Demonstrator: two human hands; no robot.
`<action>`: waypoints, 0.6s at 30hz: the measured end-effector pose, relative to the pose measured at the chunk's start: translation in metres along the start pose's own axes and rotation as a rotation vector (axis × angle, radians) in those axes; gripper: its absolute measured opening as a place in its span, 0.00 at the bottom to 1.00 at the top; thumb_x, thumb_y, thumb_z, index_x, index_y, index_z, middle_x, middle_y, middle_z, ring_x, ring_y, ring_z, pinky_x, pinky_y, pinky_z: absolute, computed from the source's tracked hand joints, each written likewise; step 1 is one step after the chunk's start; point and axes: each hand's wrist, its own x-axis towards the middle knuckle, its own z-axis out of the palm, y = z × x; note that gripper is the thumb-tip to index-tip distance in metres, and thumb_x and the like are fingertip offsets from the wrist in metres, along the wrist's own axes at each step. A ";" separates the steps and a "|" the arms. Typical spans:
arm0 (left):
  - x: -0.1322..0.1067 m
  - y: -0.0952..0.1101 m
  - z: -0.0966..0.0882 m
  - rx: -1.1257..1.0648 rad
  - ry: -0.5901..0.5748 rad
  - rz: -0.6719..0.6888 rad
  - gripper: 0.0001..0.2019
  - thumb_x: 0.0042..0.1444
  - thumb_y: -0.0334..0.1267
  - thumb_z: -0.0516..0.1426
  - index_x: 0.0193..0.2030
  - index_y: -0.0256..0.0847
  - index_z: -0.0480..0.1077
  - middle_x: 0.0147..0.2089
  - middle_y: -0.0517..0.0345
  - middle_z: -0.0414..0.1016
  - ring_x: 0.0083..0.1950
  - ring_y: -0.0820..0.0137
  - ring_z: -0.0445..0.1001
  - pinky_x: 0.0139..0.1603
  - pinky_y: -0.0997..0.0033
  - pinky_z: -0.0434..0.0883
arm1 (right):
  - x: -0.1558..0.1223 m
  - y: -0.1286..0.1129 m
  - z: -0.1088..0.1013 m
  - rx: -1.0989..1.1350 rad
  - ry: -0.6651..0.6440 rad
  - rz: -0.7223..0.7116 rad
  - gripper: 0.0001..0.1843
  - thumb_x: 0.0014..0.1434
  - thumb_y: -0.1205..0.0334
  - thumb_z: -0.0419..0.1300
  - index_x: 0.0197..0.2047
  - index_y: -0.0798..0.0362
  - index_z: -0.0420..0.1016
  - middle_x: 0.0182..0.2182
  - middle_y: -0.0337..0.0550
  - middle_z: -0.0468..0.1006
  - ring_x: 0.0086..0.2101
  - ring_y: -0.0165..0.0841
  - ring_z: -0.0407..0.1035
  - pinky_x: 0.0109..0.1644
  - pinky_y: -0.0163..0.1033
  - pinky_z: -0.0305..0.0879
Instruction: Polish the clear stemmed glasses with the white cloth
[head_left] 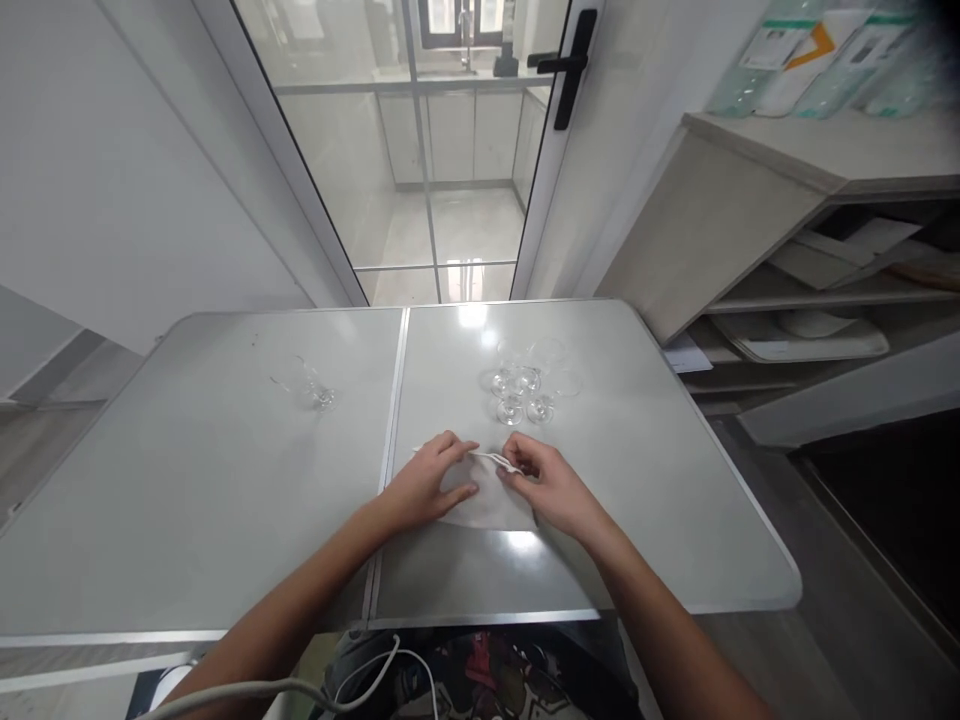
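Observation:
A pale, flat cloth pouch point(491, 505) with a white cord point(491, 458) along its upper edge lies on the table in front of me. My right hand point(551, 485) is closed at the pouch's right end, pinching the cord between thumb and fingers. On the left part of the pouch rests my left hand point(424, 482), its thumb and fingers apart. Several clear stemmed glasses point(525, 380) stand just beyond my hands, grouped close together. Farther left is another clear, shiny item point(319, 393), too transparent for me to make out its kind.
The grey folding table point(225, 480) has a metal seam running front to back. Behind it is a glass door point(405, 180). A shelf unit point(757, 190) with bottles point(795, 60) on top stands at the right. A cable point(300, 688) hangs below the front edge.

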 end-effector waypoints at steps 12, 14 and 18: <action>-0.013 0.034 -0.025 -0.151 -0.100 -0.121 0.08 0.60 0.38 0.63 0.45 0.45 0.70 0.40 0.60 0.78 0.40 0.66 0.75 0.41 0.67 0.71 | -0.005 0.036 0.031 0.560 -0.203 0.214 0.17 0.53 0.52 0.75 0.34 0.56 0.77 0.26 0.36 0.70 0.28 0.28 0.63 0.32 0.34 0.57; -0.023 0.029 -0.031 -0.089 0.041 -0.127 0.14 0.61 0.40 0.64 0.52 0.47 0.70 0.49 0.54 0.78 0.50 0.62 0.76 0.50 0.61 0.73 | -0.005 0.045 0.043 0.715 -0.113 0.272 0.17 0.53 0.52 0.75 0.35 0.56 0.78 0.27 0.37 0.74 0.29 0.30 0.66 0.34 0.34 0.60; -0.052 -0.005 -0.052 0.154 0.546 -0.168 0.13 0.62 0.39 0.62 0.53 0.45 0.70 0.55 0.49 0.75 0.59 0.59 0.73 0.63 0.53 0.69 | -0.014 0.050 0.057 1.005 0.043 0.418 0.20 0.54 0.51 0.75 0.42 0.55 0.80 0.36 0.45 0.83 0.34 0.37 0.75 0.41 0.39 0.69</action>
